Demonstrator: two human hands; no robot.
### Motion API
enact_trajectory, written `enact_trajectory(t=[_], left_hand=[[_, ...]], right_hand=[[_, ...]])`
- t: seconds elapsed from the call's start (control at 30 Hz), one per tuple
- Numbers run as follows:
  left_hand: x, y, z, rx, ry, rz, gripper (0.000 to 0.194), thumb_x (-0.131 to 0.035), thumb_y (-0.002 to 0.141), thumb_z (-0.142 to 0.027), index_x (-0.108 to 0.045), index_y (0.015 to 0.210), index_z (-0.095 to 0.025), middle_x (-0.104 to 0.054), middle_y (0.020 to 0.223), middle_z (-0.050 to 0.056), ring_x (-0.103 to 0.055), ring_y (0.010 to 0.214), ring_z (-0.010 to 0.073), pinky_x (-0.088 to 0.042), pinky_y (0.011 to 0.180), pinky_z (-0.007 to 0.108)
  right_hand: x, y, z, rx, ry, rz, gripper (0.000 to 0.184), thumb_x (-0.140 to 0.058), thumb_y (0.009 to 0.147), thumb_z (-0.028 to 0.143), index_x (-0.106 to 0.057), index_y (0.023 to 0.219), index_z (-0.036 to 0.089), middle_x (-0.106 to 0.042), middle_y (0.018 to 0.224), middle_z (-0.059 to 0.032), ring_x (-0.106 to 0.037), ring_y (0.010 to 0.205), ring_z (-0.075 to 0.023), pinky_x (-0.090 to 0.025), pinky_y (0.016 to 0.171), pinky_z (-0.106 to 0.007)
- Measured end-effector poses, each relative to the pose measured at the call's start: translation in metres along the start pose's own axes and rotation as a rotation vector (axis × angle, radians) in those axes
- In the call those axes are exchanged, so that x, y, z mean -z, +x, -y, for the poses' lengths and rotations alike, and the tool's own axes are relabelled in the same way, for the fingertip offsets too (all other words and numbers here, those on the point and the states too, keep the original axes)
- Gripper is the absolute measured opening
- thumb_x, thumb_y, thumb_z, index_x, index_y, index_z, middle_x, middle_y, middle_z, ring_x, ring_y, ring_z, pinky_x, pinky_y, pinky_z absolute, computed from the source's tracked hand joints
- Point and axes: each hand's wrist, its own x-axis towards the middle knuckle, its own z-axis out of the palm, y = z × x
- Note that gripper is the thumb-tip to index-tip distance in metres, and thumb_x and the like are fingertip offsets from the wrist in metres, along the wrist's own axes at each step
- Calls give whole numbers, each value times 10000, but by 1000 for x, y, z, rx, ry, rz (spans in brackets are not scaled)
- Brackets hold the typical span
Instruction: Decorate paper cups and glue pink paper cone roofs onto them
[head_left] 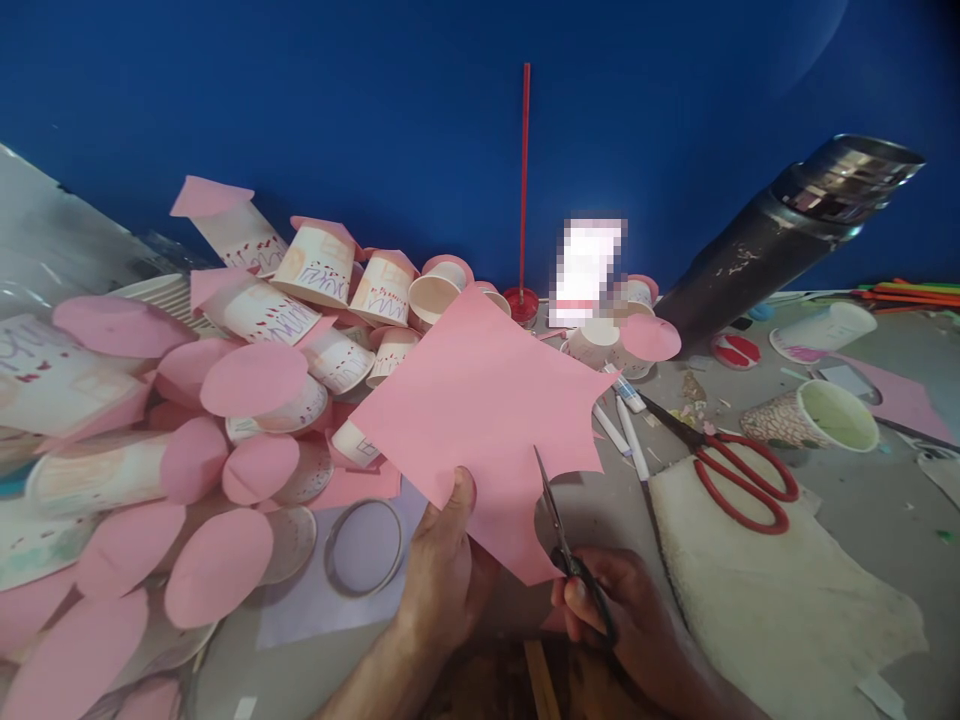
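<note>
My left hand (446,555) grips a large sheet of pink paper (480,400) by its lower left edge, thumb on top. Curved bites have been cut out of the sheet's right side. Black-handled scissors (576,565) are in my right hand (622,600), fingers wrapped around the handles. One blade lies over the paper near its lower right part, pointing up and away from me; the other blade is hard to make out, probably behind the sheet. Below the sheet's left corner, a roll of tape (364,548) rests on lilac paper (300,610).
Many decorated paper cups with pink paper pieces (255,380) crowd the left side. Red-handled scissors (742,480) lie on the right by a pale cloth (780,590). A dark flask (780,240) leans at the back right, near a patterned cup (810,415). Behind stands a blue wall (375,100).
</note>
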Motion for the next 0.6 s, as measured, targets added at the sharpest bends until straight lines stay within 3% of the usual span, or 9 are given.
enact_trajectory(t=[0.3, 0.6], left_hand=[[-5, -2, -5, 39, -65, -48, 604, -729, 882, -442, -593, 1392, -147, -734, 1246, 155, -715, 1130, 307, -585, 976, 404], [-7, -3, -6, 50, -42, -63, 574, -735, 879, -424, -604, 1375, -167, -738, 1240, 140, -713, 1132, 301, -585, 971, 400]], right_hand=[[0, 0, -1, 2, 9, -5, 545, -680, 782, 708, -618, 690, 174, -518, 532, 18, -453, 522, -115, -488, 635, -279], [0, 0, -2, -24, 12, -22, 659, -635, 753, 814, -656, 749, 155, -566, 564, -7, -513, 547, -132, -465, 599, -273]])
